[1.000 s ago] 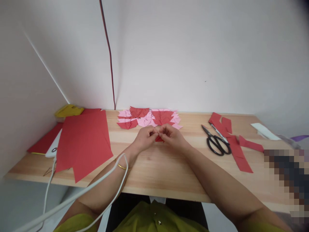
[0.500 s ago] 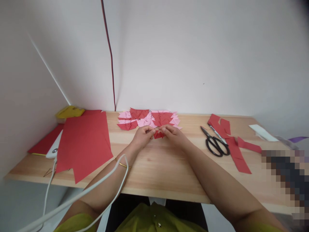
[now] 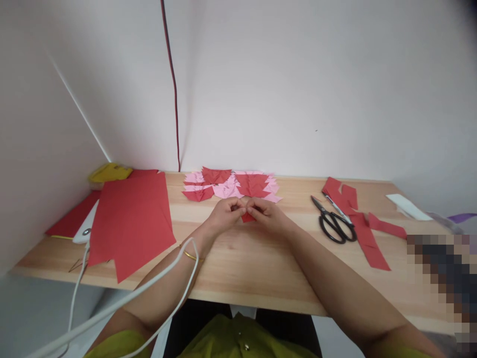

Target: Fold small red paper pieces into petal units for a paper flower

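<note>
Between my fingertips is a small piece of red paper (image 3: 247, 217), mostly hidden by my hands. My left hand (image 3: 226, 214) pinches it from the left, thumb and fingers pressed together. From the other side my right hand (image 3: 265, 213) pinches it too, and the two sets of fingertips almost meet. Just beyond my hands lie red cut-paper pieces (image 3: 252, 185) with pointed edges and pink cut-paper pieces (image 3: 225, 189), creased and partly overlapping, near the wall.
Black-handled scissors (image 3: 333, 221), a pen (image 3: 337, 206) and red paper strips (image 3: 367, 238) lie right. Large red sheets (image 3: 132, 223) cover a white power strip (image 3: 84, 226) at left, beside a yellow packet (image 3: 110, 172). A white cable (image 3: 141, 286) crosses my left forearm.
Both hands have come a little nearer to me and closer together. Less of the red paper shows between them. The view has shifted slightly.
</note>
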The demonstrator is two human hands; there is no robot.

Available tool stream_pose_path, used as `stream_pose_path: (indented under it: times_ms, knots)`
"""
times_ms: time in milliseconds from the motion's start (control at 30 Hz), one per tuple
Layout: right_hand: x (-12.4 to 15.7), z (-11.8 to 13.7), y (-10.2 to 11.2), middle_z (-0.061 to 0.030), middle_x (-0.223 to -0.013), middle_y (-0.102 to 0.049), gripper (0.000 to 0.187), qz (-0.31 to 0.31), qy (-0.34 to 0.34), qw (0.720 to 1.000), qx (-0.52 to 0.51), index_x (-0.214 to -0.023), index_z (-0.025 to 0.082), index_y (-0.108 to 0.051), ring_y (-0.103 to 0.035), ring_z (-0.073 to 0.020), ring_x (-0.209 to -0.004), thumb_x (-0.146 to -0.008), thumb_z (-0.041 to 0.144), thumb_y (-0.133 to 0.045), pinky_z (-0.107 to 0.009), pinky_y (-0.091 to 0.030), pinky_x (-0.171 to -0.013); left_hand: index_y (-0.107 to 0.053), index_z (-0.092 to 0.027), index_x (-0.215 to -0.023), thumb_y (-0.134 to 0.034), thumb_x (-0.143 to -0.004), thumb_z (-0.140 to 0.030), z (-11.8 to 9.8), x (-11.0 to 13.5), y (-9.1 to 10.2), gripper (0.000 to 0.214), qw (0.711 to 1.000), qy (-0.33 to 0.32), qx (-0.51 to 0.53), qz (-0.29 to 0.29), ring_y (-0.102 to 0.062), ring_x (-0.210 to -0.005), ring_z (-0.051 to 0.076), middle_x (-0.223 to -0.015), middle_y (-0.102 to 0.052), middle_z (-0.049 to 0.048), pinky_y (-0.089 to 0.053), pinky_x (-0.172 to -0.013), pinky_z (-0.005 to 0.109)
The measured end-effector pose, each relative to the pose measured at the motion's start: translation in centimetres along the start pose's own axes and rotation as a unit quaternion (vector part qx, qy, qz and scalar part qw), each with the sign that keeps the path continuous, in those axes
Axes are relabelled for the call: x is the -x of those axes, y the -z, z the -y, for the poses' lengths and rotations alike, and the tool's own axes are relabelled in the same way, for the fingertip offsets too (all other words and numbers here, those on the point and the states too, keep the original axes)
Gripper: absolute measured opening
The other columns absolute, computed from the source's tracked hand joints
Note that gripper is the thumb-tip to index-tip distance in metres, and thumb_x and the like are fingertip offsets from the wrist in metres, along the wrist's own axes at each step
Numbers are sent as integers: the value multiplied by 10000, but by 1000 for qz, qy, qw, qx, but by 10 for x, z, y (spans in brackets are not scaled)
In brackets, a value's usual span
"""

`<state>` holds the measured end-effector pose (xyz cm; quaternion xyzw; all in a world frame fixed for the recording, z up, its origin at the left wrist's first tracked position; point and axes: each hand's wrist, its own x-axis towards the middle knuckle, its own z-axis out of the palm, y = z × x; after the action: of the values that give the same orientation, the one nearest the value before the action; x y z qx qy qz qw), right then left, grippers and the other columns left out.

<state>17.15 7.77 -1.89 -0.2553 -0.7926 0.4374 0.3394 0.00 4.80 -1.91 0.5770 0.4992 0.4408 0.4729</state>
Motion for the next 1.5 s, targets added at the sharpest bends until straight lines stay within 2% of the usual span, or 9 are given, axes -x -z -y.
stream_pose_path:
  times_ms: [133,267,367,500,600,733,900,1067,1500]
  knots:
    - [-1,-7,0,-3,-717,-541,265,-60,-32,997,-41,-776,194,-531,-479,-127,-656,-883,434,-497,-260,-413,-643,-583,-137,-676,-696,-687,-395,0,-1,-3,281,986,45,162,-18,-466,-548,81,-581,-528,-27,-390,-582,222]
    - [-2,-22,1,2,-750,-533,264,-144,-54,985,-78,-825,203,-555,-489,-131,-710,-866,462,-523,-263,-420,-697,-602,-150,-799,-685,-715,-478,0,-2,0,349,931,162,328,1,-581,-601,134,-682,-625,26,-492,-639,307]
    - [-2,-27,1,-10,-832,-564,266,-155,-40,981,-113,-846,211,-574,-519,-142,-794,-859,473,-531,-281,-437,-780,-624,-139,-906,-698,-739,-391,0,0,1,311,893,226,382,73,-654,-750,186,-841,-691,108,-515,-726,340]
    - [-1,-23,-1,-17,-854,-556,271,-115,-33,984,-134,-827,218,-603,-533,-142,-763,-850,481,-543,-292,-467,-760,-647,-137,-979,-711,-743,-237,1,2,0,264,871,220,420,129,-647,-746,144,-880,-689,99,-511,-703,265]
    - [0,-22,-2,-22,-906,-580,235,-89,-16,987,-134,-888,233,-629,-558,-153,-874,-850,454,-562,-307,-445,-865,-659,-133,-963,-735,-701,-154,2,2,0,274,879,205,416,114,-599,-618,83,-776,-659,43,-493,-622,215]
    - [-1,-30,0,-27,-990,-608,326,-144,-87,976,-137,-1065,258,-590,-567,-155,-899,-866,504,-511,-294,-457,-819,-651,-149,-977,-770,-629,-140,5,-1,0,367,910,165,381,14,-584,-583,78,-723,-644,2,-497,-634,244]
    - [-3,-31,1,-17,-765,-596,409,-148,-124,976,-104,-892,203,-610,-554,-145,-720,-888,555,-402,-280,-457,-688,-649,-127,-833,-801,-543,-178,9,-7,-1,331,943,94,303,-99,-579,-577,82,-690,-639,-10,-474,-641,254]
    - [-4,-21,-2,-2,-723,-595,272,-126,-88,987,-45,-796,199,-579,-530,-137,-670,-800,470,-598,-274,-438,-655,-666,-137,-800,-788,-553,-233,8,-7,-4,291,960,76,255,-89,-563,-579,88,-697,-653,0,-446,-634,254]
    - [-3,-14,-4,-25,-823,-646,206,-52,-38,994,-87,-806,197,-594,-594,-148,-787,-858,393,-560,-296,-456,-758,-660,-147,-679,-679,-687,-298,10,-5,3,152,997,-8,18,-70,-502,-621,110,-645,-615,-4,-381,-639,242]
